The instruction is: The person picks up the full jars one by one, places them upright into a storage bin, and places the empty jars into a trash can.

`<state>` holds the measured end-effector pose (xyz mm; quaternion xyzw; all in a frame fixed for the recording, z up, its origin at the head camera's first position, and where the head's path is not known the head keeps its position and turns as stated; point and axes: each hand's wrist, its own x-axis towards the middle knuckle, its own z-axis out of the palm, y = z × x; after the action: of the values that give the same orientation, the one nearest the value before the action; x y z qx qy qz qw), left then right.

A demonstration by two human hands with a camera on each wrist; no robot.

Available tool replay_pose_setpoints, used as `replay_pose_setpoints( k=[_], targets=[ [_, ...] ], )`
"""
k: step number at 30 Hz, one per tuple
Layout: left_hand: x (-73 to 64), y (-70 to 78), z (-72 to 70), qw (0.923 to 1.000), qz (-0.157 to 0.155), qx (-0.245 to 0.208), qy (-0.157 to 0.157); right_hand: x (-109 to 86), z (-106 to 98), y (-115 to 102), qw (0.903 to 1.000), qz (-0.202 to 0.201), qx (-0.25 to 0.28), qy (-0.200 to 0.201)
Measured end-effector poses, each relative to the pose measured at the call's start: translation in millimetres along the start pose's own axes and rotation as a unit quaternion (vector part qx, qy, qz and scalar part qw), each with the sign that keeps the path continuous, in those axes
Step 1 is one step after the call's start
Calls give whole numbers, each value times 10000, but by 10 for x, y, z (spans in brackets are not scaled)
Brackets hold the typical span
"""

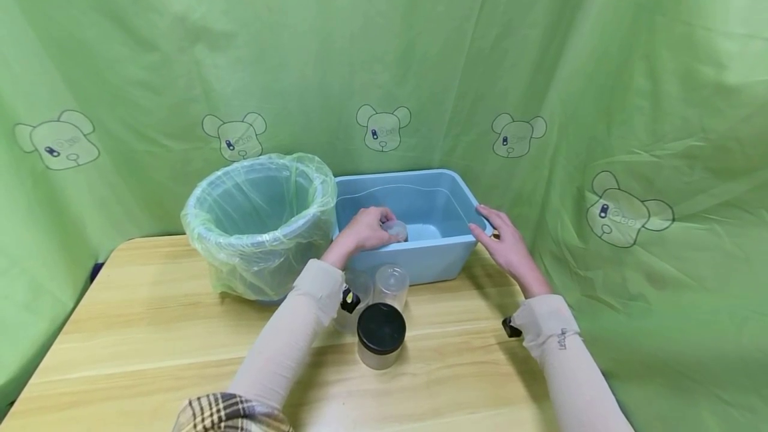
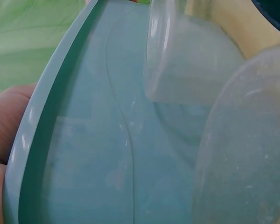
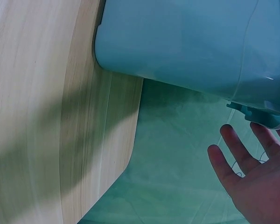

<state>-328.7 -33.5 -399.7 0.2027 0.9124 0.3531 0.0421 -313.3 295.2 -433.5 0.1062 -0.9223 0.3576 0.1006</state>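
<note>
My left hand (image 1: 370, 229) reaches over the front wall of a light blue plastic bin (image 1: 414, 260) and holds a small clear plastic jar (image 1: 396, 230) just inside it; its fingertips are partly hidden. In the left wrist view, part of this hand (image 2: 7, 126) shows beyond the bin's rim. My right hand (image 1: 504, 242) touches the rim at the bin's right front corner. Its fingers look straight and spread in the right wrist view, below the rim. In front of the bin stand a clear jar (image 1: 393, 283), another clear jar partly behind the left wrist, and a jar with a black lid (image 1: 381, 329).
Left of the blue bin stands a round bin lined with a pale green translucent bag (image 1: 264, 252). All stand on a wooden table (image 1: 132, 339). A green curtain (image 1: 432, 52) with bear faces hangs behind and along the right side.
</note>
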Motion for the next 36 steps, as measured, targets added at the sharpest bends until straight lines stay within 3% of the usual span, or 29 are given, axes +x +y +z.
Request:
replay_pose_setpoints(
  k=[8, 36],
  targets=[
    [5, -2, 7, 9998, -113, -122, 49, -3, -4, -10, 10000, 33, 18, -3],
    [19, -9, 12, 9969, -494, -525, -322, 13, 19, 28, 9999, 89, 128, -13]
  ],
)
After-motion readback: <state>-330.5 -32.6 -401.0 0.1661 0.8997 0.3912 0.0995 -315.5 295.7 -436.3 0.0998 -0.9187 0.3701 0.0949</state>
